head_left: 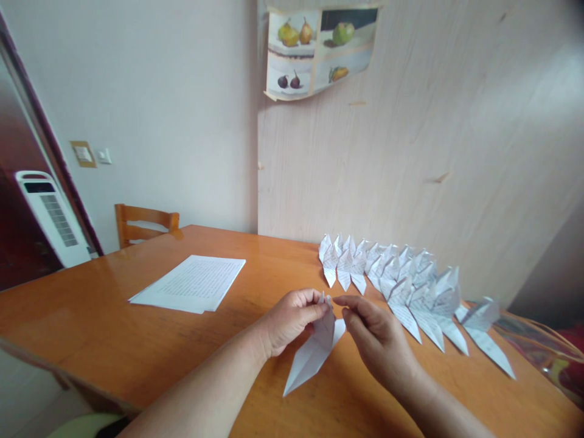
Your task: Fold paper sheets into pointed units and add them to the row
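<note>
My left hand (296,319) is closed on a folded paper figure (306,362), pinching its upright part between thumb and fingers. The figure is white with long pointed ends, one of them slanting down towards me, and narrow tips standing up at the top. My right hand (378,334) is close beside those tips, its index finger stretched towards them and its thumb a little apart from it. I cannot tell whether that fingertip touches the paper. Several similar folded paper figures (429,304), with printed lines on them, stand in rows on the right side of the table.
A stack of printed sheets (191,283) lies on the left part of the wooden table (150,340). A wooden chair (148,219) stands behind the far left edge. Against the right edge is a clear plastic bag (533,340). A fruit picture (319,52) hangs on the wall.
</note>
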`<act>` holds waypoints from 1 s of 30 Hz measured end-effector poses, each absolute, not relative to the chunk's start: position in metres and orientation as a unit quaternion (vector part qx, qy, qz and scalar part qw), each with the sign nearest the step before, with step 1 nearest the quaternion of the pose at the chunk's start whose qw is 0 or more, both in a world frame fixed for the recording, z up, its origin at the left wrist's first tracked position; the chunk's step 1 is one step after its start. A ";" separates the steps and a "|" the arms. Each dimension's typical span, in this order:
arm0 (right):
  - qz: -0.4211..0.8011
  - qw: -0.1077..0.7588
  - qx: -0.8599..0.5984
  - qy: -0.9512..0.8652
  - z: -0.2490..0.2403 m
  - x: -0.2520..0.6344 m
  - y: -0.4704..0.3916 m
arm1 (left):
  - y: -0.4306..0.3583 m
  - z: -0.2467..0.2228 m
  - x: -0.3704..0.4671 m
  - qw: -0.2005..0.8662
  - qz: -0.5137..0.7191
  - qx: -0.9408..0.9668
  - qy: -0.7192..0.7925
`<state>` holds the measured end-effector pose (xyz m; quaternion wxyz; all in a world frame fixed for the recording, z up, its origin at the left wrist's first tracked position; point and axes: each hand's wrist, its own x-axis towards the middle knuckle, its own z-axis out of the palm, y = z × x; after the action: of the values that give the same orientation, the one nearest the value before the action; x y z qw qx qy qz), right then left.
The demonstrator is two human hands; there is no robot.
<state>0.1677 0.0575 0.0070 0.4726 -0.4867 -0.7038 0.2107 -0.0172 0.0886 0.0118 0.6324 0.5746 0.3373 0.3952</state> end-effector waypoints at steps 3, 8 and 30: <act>0.201 0.464 -0.500 -0.703 0.007 0.169 0.061 | 0.088 0.014 -0.018 0.631 0.393 0.575 0.342; 0.158 0.418 -0.526 -0.723 0.000 0.179 0.074 | 0.090 0.015 -0.021 0.626 0.400 0.581 0.332; 0.463 0.314 -0.460 -0.690 0.009 0.183 0.068 | 0.094 0.014 -0.027 0.673 0.382 0.557 0.302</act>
<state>0.1831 0.0677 0.0092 0.3144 -0.4599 -0.6896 0.4627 -0.0267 0.0943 0.0141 0.6727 0.5567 0.3022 0.3824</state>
